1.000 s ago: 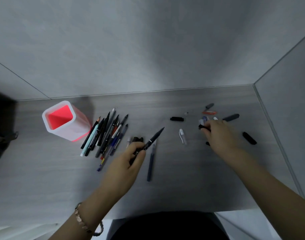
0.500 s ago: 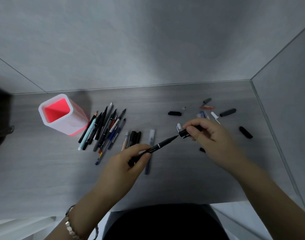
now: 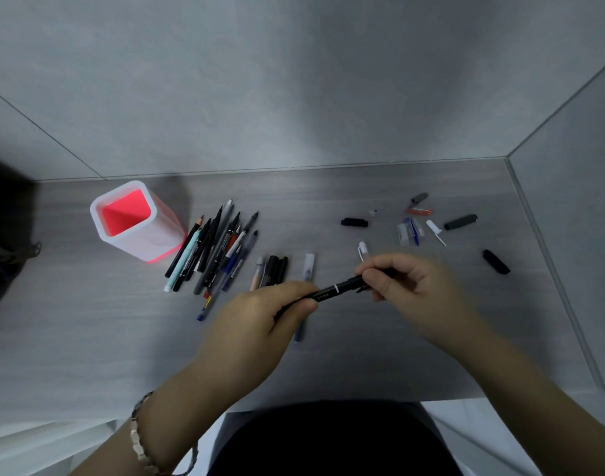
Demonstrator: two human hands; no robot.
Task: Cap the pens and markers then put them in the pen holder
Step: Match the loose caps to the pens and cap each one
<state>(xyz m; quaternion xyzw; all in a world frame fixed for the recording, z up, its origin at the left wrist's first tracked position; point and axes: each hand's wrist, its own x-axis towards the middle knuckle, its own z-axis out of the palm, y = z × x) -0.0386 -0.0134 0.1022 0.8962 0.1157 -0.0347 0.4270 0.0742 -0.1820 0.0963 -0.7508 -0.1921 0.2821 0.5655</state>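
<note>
My left hand (image 3: 259, 324) grips the rear of a black pen (image 3: 328, 291) held above the desk. My right hand (image 3: 407, 286) pinches a black cap (image 3: 357, 281) that sits over the pen's tip. A white pen holder (image 3: 136, 221) with a red inside stands at the left. Beside it lies a bunch of uncapped pens and markers (image 3: 215, 249). A few more pens (image 3: 275, 269) lie just beyond my left hand. Loose caps are scattered at the right: a black cap (image 3: 354, 222), a grey cap (image 3: 460, 221), another black cap (image 3: 496, 261), a white cap (image 3: 362, 249).
The grey desk (image 3: 88, 321) meets grey walls at the back and at the right (image 3: 568, 201). A dark object (image 3: 5, 242) lies at the left edge. My dark clothing shows below the desk's front edge.
My right hand picked a black cap from the right-hand scatter and brought it left onto the tip of the pen in my left hand. The pen was raised toward it.
</note>
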